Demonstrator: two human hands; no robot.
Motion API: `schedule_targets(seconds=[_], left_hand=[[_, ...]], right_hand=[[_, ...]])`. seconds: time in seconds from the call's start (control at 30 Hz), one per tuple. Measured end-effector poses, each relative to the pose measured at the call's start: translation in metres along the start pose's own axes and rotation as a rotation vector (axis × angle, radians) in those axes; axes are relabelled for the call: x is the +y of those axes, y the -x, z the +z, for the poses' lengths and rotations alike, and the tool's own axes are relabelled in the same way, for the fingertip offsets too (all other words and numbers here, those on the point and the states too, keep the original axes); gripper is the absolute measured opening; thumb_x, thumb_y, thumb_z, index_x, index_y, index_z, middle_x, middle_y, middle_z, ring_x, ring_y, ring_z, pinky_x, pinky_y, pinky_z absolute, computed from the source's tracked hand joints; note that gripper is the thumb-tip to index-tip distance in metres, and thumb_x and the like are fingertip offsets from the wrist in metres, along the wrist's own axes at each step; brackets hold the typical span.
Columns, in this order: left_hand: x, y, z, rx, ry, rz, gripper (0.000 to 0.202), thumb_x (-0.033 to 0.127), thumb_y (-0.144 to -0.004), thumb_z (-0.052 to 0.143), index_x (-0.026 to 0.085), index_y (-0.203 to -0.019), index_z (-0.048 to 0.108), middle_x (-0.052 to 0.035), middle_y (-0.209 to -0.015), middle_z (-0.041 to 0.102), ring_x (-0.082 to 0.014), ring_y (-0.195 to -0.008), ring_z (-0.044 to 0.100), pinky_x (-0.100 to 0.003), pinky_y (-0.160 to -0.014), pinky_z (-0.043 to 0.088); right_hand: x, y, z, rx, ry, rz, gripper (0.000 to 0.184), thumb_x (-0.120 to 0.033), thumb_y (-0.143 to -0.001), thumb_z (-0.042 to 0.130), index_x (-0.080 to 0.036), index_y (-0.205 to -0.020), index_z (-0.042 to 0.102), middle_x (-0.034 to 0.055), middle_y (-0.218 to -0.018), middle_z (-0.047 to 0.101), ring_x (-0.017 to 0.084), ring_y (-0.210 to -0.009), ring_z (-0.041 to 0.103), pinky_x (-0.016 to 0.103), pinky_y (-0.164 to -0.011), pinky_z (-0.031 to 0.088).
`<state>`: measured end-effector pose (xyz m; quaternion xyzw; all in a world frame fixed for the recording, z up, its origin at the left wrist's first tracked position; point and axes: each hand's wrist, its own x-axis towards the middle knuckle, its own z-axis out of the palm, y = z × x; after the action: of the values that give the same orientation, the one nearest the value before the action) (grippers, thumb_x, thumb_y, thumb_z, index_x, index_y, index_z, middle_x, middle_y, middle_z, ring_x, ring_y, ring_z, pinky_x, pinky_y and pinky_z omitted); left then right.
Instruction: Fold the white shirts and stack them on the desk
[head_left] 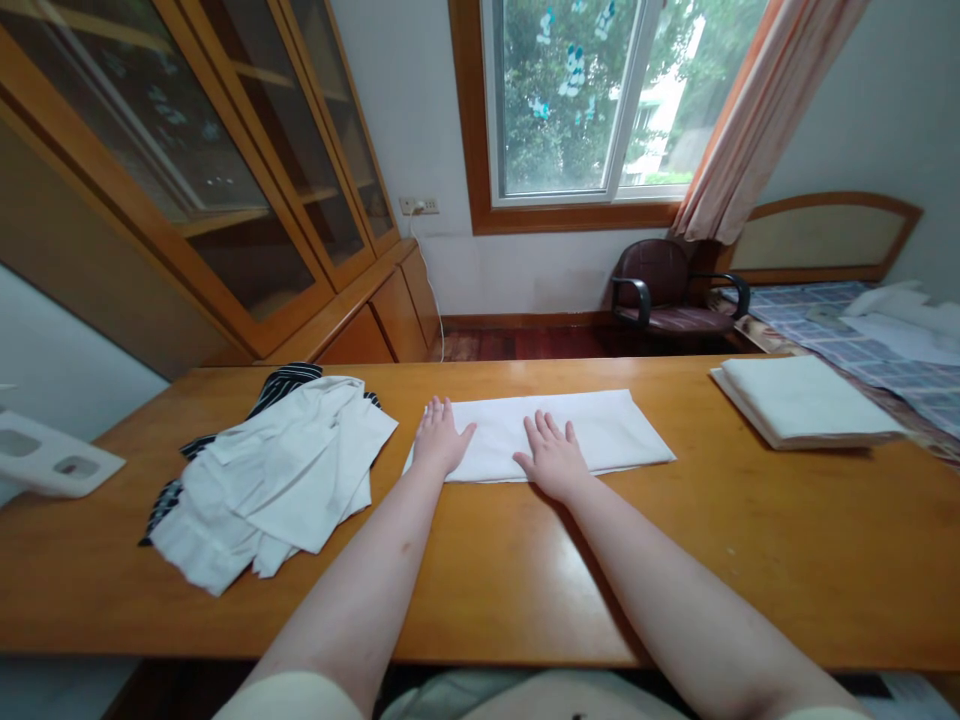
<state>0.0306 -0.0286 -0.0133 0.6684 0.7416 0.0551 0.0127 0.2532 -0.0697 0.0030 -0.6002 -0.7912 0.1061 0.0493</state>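
Note:
A white cloth (615,430), folded into a long flat strip, lies across the middle of the wooden table. On its left end my left hand (442,440) rests flat, fingers stretched out and thumb apart. My right hand (555,458) presses flat near the middle of the same cloth, with its fingers spread. Neither hand grips anything. To the left is a loose, crumpled heap of white cloth (292,480), with black-and-white striped fabric (289,382) sticking out from under it. A neatly folded white stack (810,400) sits at the right of the table.
The wooden table (487,580) spans the view. A white plastic object (56,455) with cut-outs stands at its left edge. Beyond are a glass-door cabinet (225,180), a window (555,100), a dark red armchair (667,285) and a bed (847,300) with a checked cover.

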Motion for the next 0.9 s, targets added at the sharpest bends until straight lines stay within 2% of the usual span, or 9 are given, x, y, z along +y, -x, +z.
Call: schedule_targets(seconds=[0.2, 0.27, 0.37, 0.47, 0.53, 0.63, 0.77, 0.9], left_hand=[[0.001, 0.001, -0.004, 0.016, 0.045, -0.029, 0.080, 0.059, -0.085, 0.032, 0.006, -0.145, 0.024, -0.0171, -0.152, 0.018, -0.0276, -0.140, 0.016, -0.040, -0.113, 0.017], [-0.001, 0.005, -0.011, 0.087, 0.066, -0.139, 0.073, 0.053, -0.088, 0.031, 0.004, -0.143, 0.028, -0.0190, -0.149, 0.026, -0.0292, -0.138, 0.022, -0.043, -0.111, 0.020], [-0.010, 0.012, -0.025, 0.165, 0.133, -0.306, 0.067, 0.045, -0.089, 0.030, 0.000, -0.139, 0.033, -0.0242, -0.140, 0.041, -0.0321, -0.129, 0.039, -0.043, -0.104, 0.032], [-0.028, 0.016, -0.036, 0.031, 0.218, -0.353, 0.064, 0.046, -0.087, 0.035, 0.003, -0.135, 0.041, -0.0245, -0.128, 0.053, -0.0353, -0.116, 0.052, -0.044, -0.093, 0.041], [-0.040, 0.014, -0.037, -0.049, 0.263, -0.386, 0.063, 0.045, -0.086, 0.039, 0.006, -0.135, 0.042, -0.0230, -0.126, 0.056, -0.0359, -0.114, 0.054, -0.044, -0.092, 0.042], [-0.053, 0.008, -0.033, -0.098, 0.316, -0.393, 0.066, 0.041, -0.083, 0.047, 0.005, -0.137, 0.038, -0.0212, -0.131, 0.052, -0.0323, -0.119, 0.051, -0.038, -0.095, 0.041], [-0.057, 0.002, -0.028, -0.148, 0.292, -0.368, 0.073, 0.038, -0.074, 0.059, 0.004, -0.135, 0.039, -0.0217, -0.130, 0.053, -0.0311, -0.117, 0.053, -0.034, -0.093, 0.041], [-0.054, 0.003, -0.032, -0.168, 0.279, -0.332, 0.061, 0.040, -0.069, 0.064, 0.008, -0.120, 0.055, -0.0207, -0.120, 0.061, -0.0323, -0.107, 0.059, -0.034, -0.084, 0.045]], right_hand=[[0.001, 0.003, 0.008, -0.023, 0.012, 0.001, 0.074, -0.057, -0.089, 0.029, -0.013, -0.148, 0.018, 0.0130, -0.154, 0.012, 0.026, -0.141, 0.009, 0.052, -0.110, 0.001], [0.002, 0.002, 0.007, -0.018, 0.017, 0.005, 0.075, -0.056, -0.089, 0.029, -0.012, -0.148, 0.017, 0.0129, -0.154, 0.011, 0.026, -0.141, 0.008, 0.052, -0.110, 0.000], [0.001, 0.002, 0.009, -0.016, 0.019, 0.012, 0.075, -0.056, -0.089, 0.030, -0.012, -0.148, 0.016, 0.0124, -0.154, 0.010, 0.026, -0.141, 0.008, 0.051, -0.110, -0.001], [0.001, 0.001, 0.011, -0.018, 0.013, 0.009, 0.075, -0.056, -0.089, 0.030, -0.013, -0.149, 0.016, 0.0124, -0.154, 0.010, 0.026, -0.141, 0.007, 0.052, -0.110, -0.002], [0.002, 0.001, 0.013, -0.012, 0.008, 0.006, 0.075, -0.056, -0.089, 0.029, -0.013, -0.149, 0.016, 0.0122, -0.154, 0.010, 0.026, -0.142, 0.006, 0.052, -0.110, -0.002], [0.003, 0.000, 0.013, -0.009, -0.001, 0.003, 0.075, -0.056, -0.089, 0.029, -0.013, -0.149, 0.016, 0.0120, -0.154, 0.010, 0.026, -0.141, 0.006, 0.052, -0.110, -0.002], [0.003, 0.000, 0.012, -0.013, -0.010, 0.001, 0.074, -0.056, -0.089, 0.030, -0.013, -0.149, 0.016, 0.0124, -0.154, 0.010, 0.026, -0.141, 0.007, 0.052, -0.110, -0.002], [0.002, 0.002, 0.009, -0.012, -0.020, 0.002, 0.073, -0.054, -0.089, 0.030, -0.013, -0.148, 0.017, 0.0126, -0.154, 0.011, 0.026, -0.141, 0.008, 0.051, -0.110, -0.002]])
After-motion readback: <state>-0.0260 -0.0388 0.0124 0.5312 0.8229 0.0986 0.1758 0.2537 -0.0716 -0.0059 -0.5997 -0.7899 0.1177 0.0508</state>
